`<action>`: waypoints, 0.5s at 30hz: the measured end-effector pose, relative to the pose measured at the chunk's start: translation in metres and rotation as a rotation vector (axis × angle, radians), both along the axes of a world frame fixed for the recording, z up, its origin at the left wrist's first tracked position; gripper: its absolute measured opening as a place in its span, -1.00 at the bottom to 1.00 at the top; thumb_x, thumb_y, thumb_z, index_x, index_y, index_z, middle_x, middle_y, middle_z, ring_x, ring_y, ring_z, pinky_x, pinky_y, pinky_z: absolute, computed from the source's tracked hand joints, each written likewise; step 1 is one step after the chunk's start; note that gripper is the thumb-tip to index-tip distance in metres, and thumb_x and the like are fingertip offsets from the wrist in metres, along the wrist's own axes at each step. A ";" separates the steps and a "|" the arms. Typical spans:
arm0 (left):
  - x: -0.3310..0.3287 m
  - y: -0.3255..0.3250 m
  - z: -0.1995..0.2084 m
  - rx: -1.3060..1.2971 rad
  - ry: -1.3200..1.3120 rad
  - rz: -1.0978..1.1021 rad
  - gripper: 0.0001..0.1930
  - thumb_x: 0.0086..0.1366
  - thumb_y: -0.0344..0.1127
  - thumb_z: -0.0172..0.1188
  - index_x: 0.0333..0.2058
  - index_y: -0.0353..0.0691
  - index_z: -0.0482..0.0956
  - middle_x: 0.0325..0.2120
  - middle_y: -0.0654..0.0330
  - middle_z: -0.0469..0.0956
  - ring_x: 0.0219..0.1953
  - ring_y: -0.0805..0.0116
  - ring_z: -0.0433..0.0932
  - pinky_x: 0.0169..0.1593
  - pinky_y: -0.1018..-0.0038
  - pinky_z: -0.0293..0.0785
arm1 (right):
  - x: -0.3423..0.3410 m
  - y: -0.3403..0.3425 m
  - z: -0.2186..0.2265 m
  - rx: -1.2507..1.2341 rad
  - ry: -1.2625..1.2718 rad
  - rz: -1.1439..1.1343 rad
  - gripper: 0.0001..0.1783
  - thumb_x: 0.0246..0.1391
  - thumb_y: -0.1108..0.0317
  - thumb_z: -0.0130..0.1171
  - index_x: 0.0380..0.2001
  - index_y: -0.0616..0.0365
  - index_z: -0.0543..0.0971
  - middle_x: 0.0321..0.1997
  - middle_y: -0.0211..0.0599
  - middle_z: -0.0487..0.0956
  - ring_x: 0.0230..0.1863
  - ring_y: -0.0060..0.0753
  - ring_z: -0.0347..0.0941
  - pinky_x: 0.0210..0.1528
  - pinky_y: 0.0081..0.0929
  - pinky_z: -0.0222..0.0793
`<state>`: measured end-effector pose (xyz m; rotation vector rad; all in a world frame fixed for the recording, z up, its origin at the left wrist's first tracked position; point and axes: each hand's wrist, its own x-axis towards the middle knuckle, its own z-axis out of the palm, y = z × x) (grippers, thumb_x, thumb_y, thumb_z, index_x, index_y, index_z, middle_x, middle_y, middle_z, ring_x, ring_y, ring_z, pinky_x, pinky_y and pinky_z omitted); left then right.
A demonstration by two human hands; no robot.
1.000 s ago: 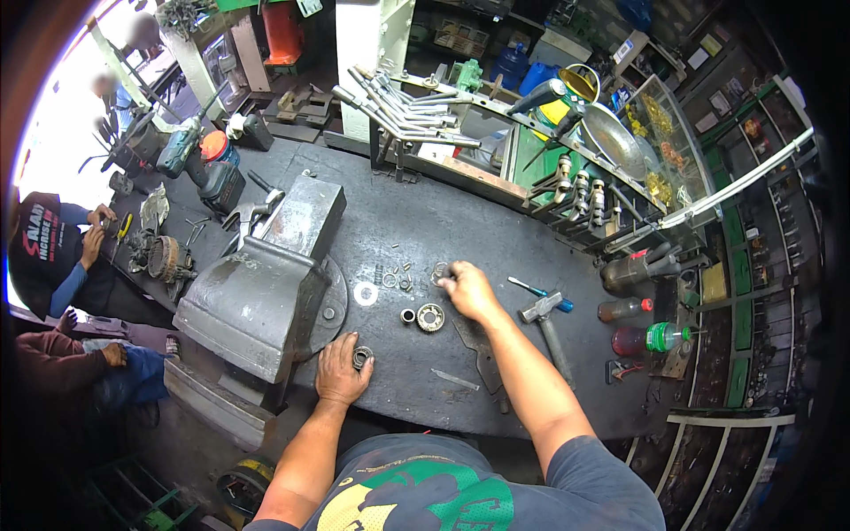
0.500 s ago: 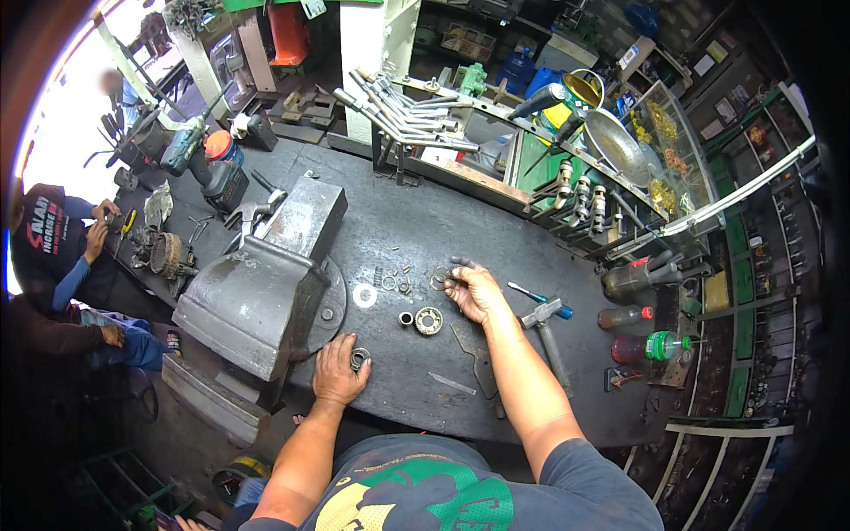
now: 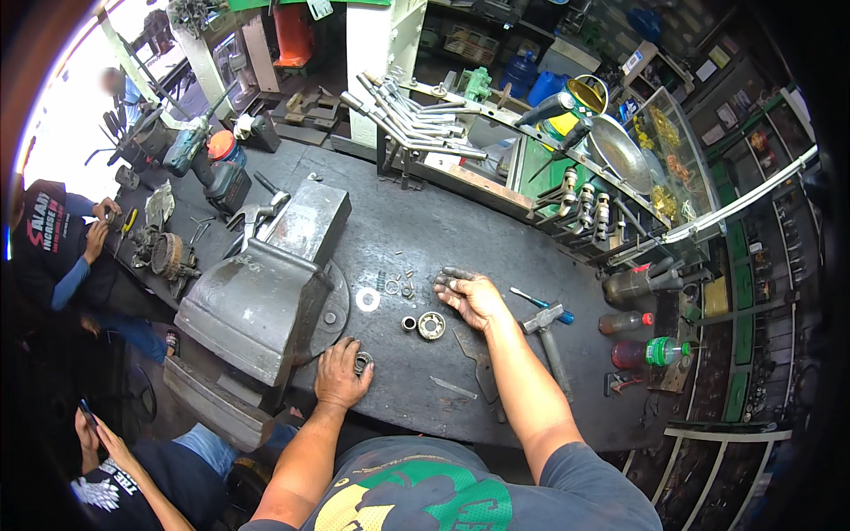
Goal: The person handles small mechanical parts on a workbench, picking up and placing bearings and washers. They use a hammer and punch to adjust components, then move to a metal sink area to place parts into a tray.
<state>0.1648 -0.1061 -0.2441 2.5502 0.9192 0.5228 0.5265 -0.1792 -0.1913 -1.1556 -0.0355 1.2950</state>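
Note:
At the bench's front edge my left hand [image 3: 339,376] is curled beside the vise, with a small round toothed metal ring [image 3: 362,361] between thumb and forefinger. My right hand [image 3: 469,298] is over the middle of the bench, its palm side partly turned up and fingers curled in; whatever they hold is hidden. Left of it lie a short dark sleeve [image 3: 408,324], a larger bearing-like ring [image 3: 431,326], a flat pale washer [image 3: 367,299], a thin ring [image 3: 392,285], a small coil spring [image 3: 381,280] and several small pins.
A large bench vise [image 3: 257,301] stands at left. Right are a hammer [image 3: 551,341], screwdriver [image 3: 529,296], flat metal plate [image 3: 478,363] and bottles [image 3: 651,351]. Socket wrenches [image 3: 412,119] fill a rack behind. A person [image 3: 150,478] with a phone sits lower left; another works far left.
My right hand has turned its palm side up and curled its fingers; the thin ring by its fingertips no longer shows. The left hand stays put. A person with a phone has come into view lower left.

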 end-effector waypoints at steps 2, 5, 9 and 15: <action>0.000 0.000 -0.001 0.011 0.004 0.000 -0.39 0.20 -0.07 0.45 0.18 -0.17 0.56 0.22 0.00 0.53 0.17 -0.07 0.53 0.23 0.00 0.46 | -0.001 -0.002 0.000 0.023 0.005 -0.005 -0.50 0.42 0.61 0.03 0.38 0.51 0.37 0.18 0.21 0.65 0.13 0.00 0.70 0.15 -0.23 0.73; 0.000 0.000 -0.002 0.007 0.003 0.004 -0.39 0.20 -0.06 0.45 0.19 -0.17 0.56 0.22 0.01 0.52 0.18 -0.06 0.52 0.24 -0.01 0.45 | -0.002 -0.002 0.001 0.050 0.042 -0.027 -0.48 0.43 0.58 0.06 0.39 0.50 0.35 0.19 0.22 0.65 0.16 0.00 0.69 0.14 -0.26 0.74; 0.000 0.000 -0.001 0.004 0.019 0.006 -0.38 0.20 -0.06 0.45 0.19 -0.17 0.56 0.23 0.03 0.52 0.19 -0.06 0.51 0.25 -0.01 0.44 | -0.003 0.002 0.003 -0.010 -0.040 -0.053 -0.53 0.42 0.57 0.07 0.34 0.49 0.42 0.10 0.13 0.69 0.04 -0.07 0.73 0.06 -0.26 0.75; 0.000 0.000 -0.003 0.009 0.014 0.004 -0.38 0.19 -0.06 0.45 0.19 -0.17 0.56 0.23 0.03 0.51 0.20 -0.06 0.51 0.26 -0.01 0.43 | 0.000 0.008 -0.001 -0.252 -0.430 0.098 -0.68 0.31 0.50 0.21 0.09 0.41 0.64 -0.18 -0.06 0.74 -0.16 -0.28 0.74 -0.08 -0.36 0.72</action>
